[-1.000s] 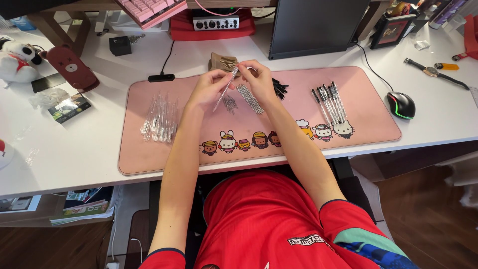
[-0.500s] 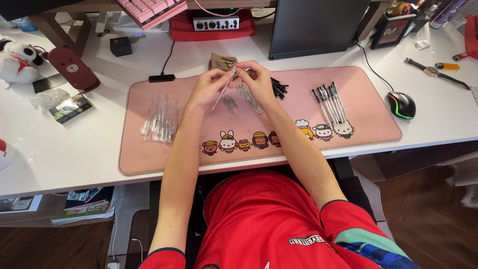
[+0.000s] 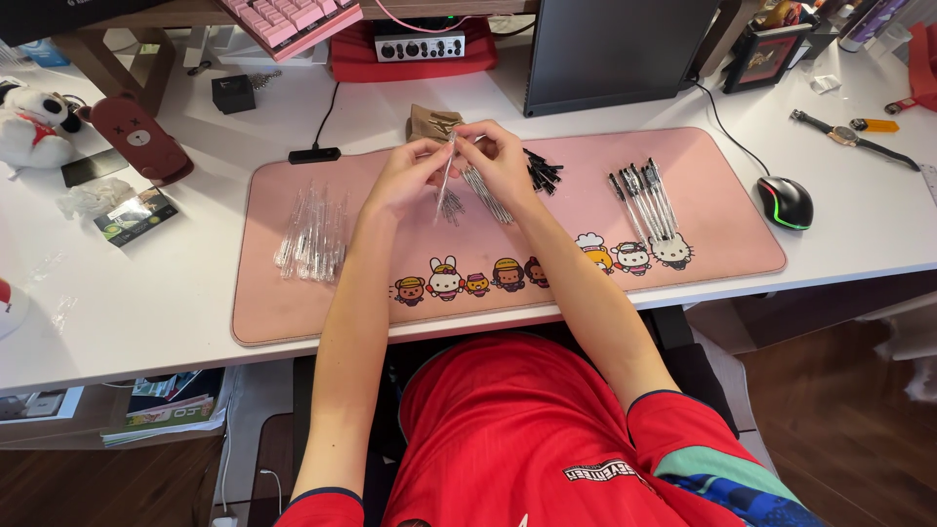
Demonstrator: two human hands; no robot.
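Observation:
My left hand (image 3: 408, 176) and my right hand (image 3: 498, 158) meet above the back middle of a pink desk mat (image 3: 312, 303). Together they hold a thin clear pen barrel (image 3: 445, 181), tilted with its top at my right fingertips. My right hand also keeps a small bundle of thin pen refills (image 3: 485, 195) that fans out below it. Clear pen barrels (image 3: 310, 236) lie heaped on the mat's left. Black pen caps (image 3: 540, 171) are piled to the right of my hands. Several assembled pens (image 3: 644, 200) lie in a row further right.
A dark monitor (image 3: 615, 49) stands behind the mat, with a red stand and audio box (image 3: 420, 44) and a pink keyboard (image 3: 293, 18). A mouse (image 3: 785, 202), a wristwatch (image 3: 841, 137), a brown pouch (image 3: 429, 122), a plush toy (image 3: 34, 122) and a red case (image 3: 142, 137) lie around.
The hands stay together over the mat; the barrel and fingers have only shifted slightly between them.

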